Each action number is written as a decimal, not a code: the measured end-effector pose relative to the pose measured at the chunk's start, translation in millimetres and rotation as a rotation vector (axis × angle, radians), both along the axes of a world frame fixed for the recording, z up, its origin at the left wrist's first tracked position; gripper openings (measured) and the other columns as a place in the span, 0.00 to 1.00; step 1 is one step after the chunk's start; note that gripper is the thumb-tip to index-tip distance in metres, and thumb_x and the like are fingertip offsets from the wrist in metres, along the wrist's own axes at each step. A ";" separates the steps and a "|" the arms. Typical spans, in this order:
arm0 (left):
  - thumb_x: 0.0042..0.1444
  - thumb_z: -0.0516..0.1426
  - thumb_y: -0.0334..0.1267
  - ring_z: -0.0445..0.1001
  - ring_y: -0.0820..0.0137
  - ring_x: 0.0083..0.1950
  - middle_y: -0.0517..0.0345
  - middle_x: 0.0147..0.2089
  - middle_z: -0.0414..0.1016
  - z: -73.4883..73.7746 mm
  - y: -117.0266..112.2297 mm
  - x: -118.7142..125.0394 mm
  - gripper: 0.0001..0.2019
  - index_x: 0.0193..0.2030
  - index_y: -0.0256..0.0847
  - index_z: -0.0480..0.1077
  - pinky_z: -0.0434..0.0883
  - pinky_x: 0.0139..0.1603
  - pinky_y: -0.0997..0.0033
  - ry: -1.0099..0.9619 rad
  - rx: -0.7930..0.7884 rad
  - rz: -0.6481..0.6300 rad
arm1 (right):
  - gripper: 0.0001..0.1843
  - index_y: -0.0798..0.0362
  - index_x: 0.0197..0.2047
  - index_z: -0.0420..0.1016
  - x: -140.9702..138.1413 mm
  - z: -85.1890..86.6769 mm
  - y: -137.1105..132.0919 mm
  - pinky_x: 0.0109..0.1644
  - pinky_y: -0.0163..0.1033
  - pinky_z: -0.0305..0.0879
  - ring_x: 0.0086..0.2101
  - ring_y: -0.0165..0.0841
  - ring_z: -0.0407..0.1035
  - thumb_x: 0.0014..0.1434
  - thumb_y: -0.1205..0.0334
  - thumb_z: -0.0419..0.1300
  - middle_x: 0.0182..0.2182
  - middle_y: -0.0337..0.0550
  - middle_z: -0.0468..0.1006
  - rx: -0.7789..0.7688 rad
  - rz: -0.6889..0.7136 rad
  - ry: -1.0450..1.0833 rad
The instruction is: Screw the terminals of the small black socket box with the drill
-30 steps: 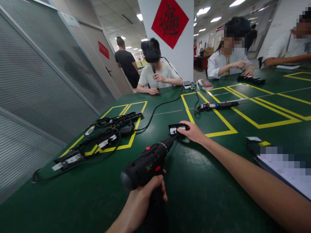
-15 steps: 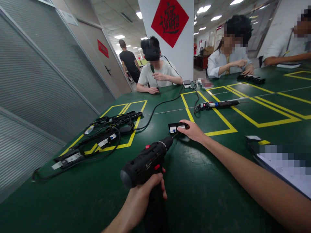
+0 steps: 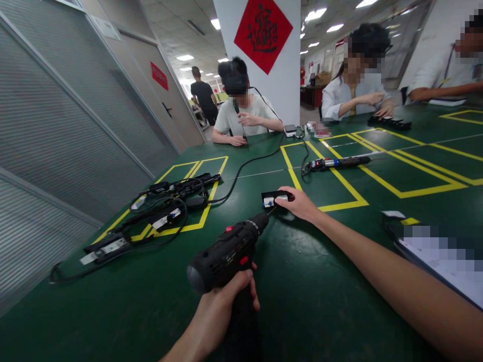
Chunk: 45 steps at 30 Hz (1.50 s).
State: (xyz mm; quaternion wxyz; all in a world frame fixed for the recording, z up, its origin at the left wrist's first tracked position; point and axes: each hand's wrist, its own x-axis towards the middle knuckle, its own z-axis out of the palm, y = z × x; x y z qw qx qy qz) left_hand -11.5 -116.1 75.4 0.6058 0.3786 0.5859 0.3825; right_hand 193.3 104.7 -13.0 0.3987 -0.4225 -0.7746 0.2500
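We are wrapping our left hand (image 3: 222, 311) tightly around the grip of a black cordless drill (image 3: 226, 254). Its matte plastic barrel is tilting up and forward, with red buttons on its side and its bit pointing at a small black boxy part (image 3: 272, 197). Our right arm is stretching across the green table (image 3: 302, 301). Our right hand (image 3: 300, 205) is clamping that part's right end, palm down, pressing it onto the smooth tabletop just beside a yellow tape line (image 3: 341, 205). Black cabled strips (image 3: 166, 211) are lying well to the left.
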 end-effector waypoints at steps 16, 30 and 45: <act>0.54 0.55 0.43 0.72 0.68 0.25 0.59 0.25 0.71 -1.6 0.0 -2.0 0.15 0.43 0.34 0.67 0.69 0.31 0.66 -0.010 -0.006 0.004 | 0.17 0.54 0.52 0.68 -0.2 3.1 -1.8 0.44 0.48 0.70 0.42 0.36 0.72 0.62 0.57 0.57 0.47 0.45 0.74 0.016 0.001 -0.019; 0.54 0.56 0.43 0.72 0.67 0.25 0.59 0.25 0.71 -0.1 -0.5 -1.2 0.16 0.44 0.34 0.67 0.68 0.31 0.67 -0.019 -0.020 0.012 | 0.17 0.54 0.52 0.68 -0.9 2.6 -0.7 0.45 0.49 0.69 0.43 0.37 0.71 0.62 0.57 0.57 0.48 0.46 0.73 0.006 -0.011 -0.017; 0.52 0.56 0.44 0.73 0.67 0.24 0.59 0.24 0.71 -1.8 -1.0 0.6 0.14 0.39 0.34 0.68 0.68 0.29 0.67 0.004 -0.003 0.059 | 0.17 0.54 0.52 0.68 -0.3 5.1 -2.3 0.46 0.49 0.69 0.43 0.37 0.71 0.62 0.57 0.57 0.48 0.46 0.73 -0.019 -0.004 -0.015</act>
